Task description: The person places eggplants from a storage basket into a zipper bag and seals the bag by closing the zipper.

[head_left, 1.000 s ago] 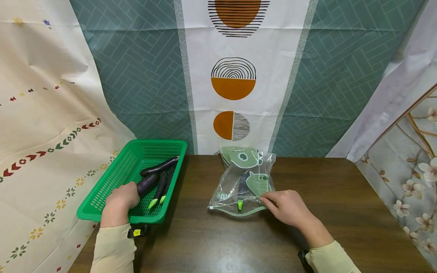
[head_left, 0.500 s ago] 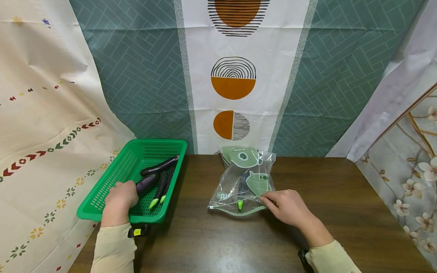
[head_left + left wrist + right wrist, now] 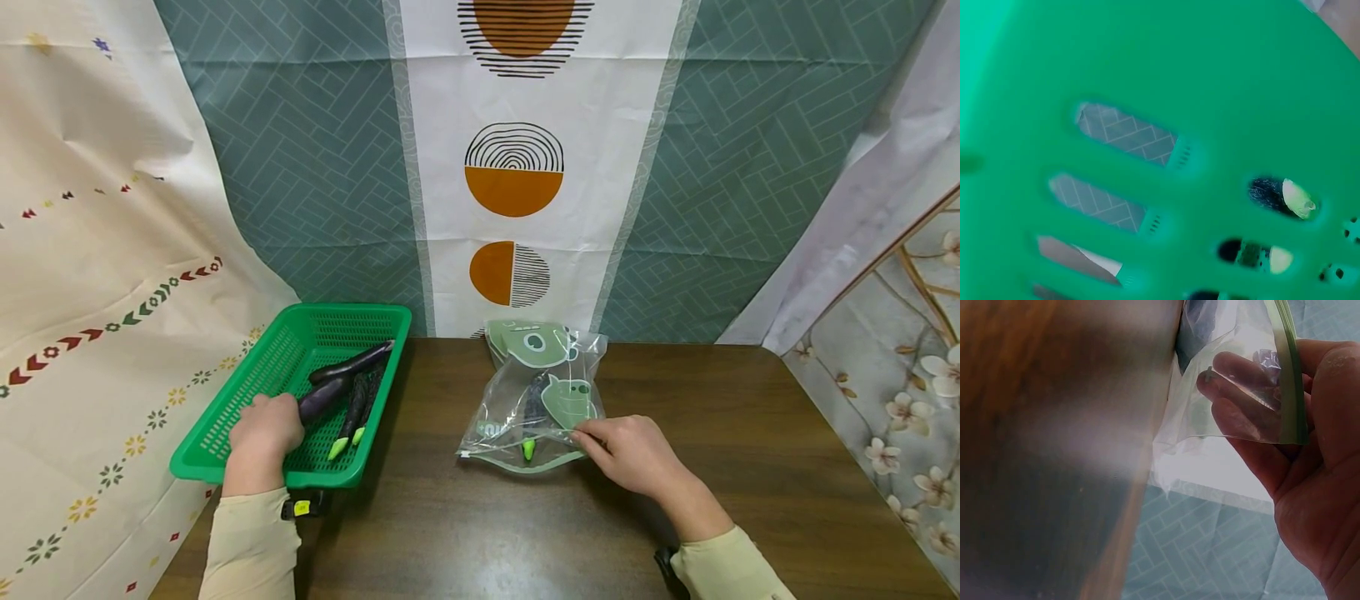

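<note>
My left hand [image 3: 266, 429] reaches into the green plastic basket [image 3: 187, 462] and holds the near end of a dark purple eggplant [image 3: 324, 402]; its fingertips are hidden. Another slender eggplant [image 3: 352, 363] lies above it. Beside them rest two dark, bumpy cucumbers [image 3: 351, 417] with light green tips. In the left wrist view the basket wall [image 3: 1147, 69] blocks the hand. My right hand [image 3: 630, 454] pinches the right corner of the mouth of a clear zip bag [image 3: 491, 417] with green prints. Inside the bag lies a dark vegetable with a bright green tip [image 3: 528, 450].
The basket stands on the left of the brown wooden table [image 3: 450, 533], close to a patterned cloth [image 3: 112, 333]. A teal and white backdrop [image 3: 330, 167] rises behind the table. Floral cloth [image 3: 892, 433] hangs along the right side.
My left hand has shifted very slightly left with the eggplant. The right hand and the bag look still.
</note>
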Demonstrator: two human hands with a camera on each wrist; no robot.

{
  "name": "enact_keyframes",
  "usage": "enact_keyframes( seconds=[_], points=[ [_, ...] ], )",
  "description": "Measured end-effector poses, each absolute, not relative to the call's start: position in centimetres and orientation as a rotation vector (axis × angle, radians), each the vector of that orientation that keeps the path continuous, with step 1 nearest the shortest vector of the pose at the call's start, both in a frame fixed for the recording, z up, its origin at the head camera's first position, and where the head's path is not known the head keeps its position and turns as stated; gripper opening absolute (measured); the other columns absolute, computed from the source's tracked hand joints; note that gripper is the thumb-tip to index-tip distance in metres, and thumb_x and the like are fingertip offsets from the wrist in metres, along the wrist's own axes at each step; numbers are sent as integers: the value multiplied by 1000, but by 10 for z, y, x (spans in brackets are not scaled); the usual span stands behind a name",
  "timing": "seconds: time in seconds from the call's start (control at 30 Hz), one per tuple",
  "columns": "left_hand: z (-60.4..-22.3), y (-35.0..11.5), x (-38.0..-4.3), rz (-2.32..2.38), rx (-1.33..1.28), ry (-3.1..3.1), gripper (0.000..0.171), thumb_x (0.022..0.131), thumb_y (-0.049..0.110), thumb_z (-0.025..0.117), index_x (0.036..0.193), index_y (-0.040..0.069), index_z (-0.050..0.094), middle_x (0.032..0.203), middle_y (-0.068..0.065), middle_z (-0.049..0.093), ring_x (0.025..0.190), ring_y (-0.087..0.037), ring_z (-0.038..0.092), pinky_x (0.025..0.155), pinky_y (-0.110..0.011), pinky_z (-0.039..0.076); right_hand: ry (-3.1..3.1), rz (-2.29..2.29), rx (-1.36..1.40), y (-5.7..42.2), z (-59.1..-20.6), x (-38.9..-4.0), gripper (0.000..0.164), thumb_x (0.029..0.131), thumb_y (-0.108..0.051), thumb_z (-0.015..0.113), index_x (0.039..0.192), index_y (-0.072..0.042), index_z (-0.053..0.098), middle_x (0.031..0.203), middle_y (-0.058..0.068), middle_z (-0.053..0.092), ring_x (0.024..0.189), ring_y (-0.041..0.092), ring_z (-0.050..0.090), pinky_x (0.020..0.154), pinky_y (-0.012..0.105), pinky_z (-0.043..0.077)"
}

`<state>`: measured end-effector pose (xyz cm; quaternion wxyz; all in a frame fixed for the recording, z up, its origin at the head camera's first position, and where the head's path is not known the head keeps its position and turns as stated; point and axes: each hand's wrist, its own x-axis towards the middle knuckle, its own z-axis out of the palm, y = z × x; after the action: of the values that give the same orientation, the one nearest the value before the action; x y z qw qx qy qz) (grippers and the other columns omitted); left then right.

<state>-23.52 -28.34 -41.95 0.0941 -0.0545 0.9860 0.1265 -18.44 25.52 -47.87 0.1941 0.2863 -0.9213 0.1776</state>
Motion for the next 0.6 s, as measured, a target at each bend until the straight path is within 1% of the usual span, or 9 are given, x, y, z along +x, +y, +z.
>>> enact_keyframes(
  seconds=[0.1,0.23,0.33,0.4,0.47,0.6],
  points=[
    [-419,-284,-235,393,-158,2926,33,105,3,57,130,-18,57,115,-45,46,107,-61,51,76,-64,51,-2575,504,804,255,-480,-185,5,103,-23,82,100,-20,86,81,-16,76,64,-5,61,58,29,54],
    [-418,-285,-236,405,-155,2920,39,107,7,56,136,-20,55,123,-50,46,115,-67,50,79,-68,52,-2574,498,804,255,-480,-185,5,102,-23,82,100,-21,86,82,-16,76,65,-5,61,58,30,54],
    [-417,-286,-238,423,-155,2930,43,109,12,58,136,-21,56,126,-50,51,116,-69,53,79,-69,53,-2574,494,807,255,-480,-185,4,102,-23,82,100,-22,86,81,-16,76,64,-5,61,58,30,53],
    [-417,-286,-239,444,-150,2941,43,110,16,60,133,-20,58,123,-47,56,109,-64,59,76,-65,54,-2575,495,807,256,-480,-185,4,102,-23,82,100,-22,86,81,-16,76,64,-5,60,58,30,53],
    [-416,-286,-240,471,-141,2952,41,110,19,62,128,-18,60,114,-41,61,98,-55,63,71,-60,53,-2577,498,804,256,-480,-185,4,102,-23,82,100,-22,86,80,-16,76,64,-5,59,57,30,53],
    [-413,-283,-241,547,-115,2964,35,110,22,63,117,-13,63,96,-26,63,82,-40,60,65,-49,48,-2575,492,800,256,-480,-185,6,102,-24,82,99,-20,86,80,-17,75,63,-6,58,57,29,52]
  ],
)
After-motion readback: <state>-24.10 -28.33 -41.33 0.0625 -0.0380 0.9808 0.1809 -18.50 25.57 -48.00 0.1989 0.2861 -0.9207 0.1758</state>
